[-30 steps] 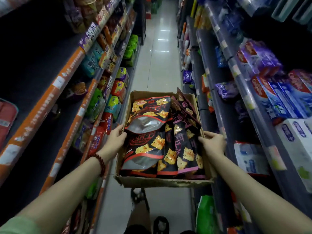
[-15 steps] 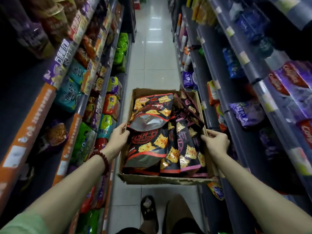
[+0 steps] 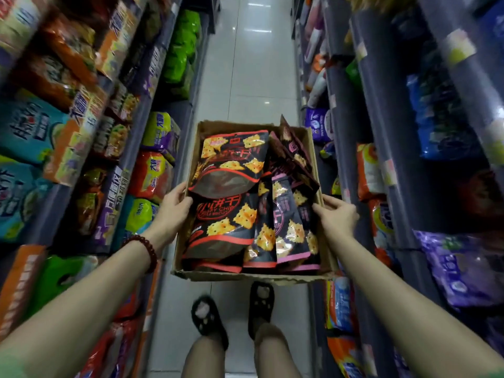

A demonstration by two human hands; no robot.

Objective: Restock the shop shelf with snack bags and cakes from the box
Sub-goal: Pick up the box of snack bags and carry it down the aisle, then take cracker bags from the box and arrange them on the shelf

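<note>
Cardboard box [image 3: 245, 275] at frame centre, held up over the aisle floor [image 3: 245, 64]. Left hand [image 3: 171, 211] closed on its left wall, thumb inside; right hand [image 3: 336, 218] closed on its right wall. Inside: black cracker snack bags [image 3: 227, 195], red-trimmed at left, pink-trimmed at right. Stocked shelves [image 3: 114, 148] fill both frame edges.

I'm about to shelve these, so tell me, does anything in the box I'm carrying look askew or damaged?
One dark purple-trimmed cracker bag at the far right corner stands tilted, poking above the brown cardboard box rim. The box's near edge looks ragged. The other black cracker bags lie flat, overlapping. Left hand and right hand grip opposite box sides.
</note>
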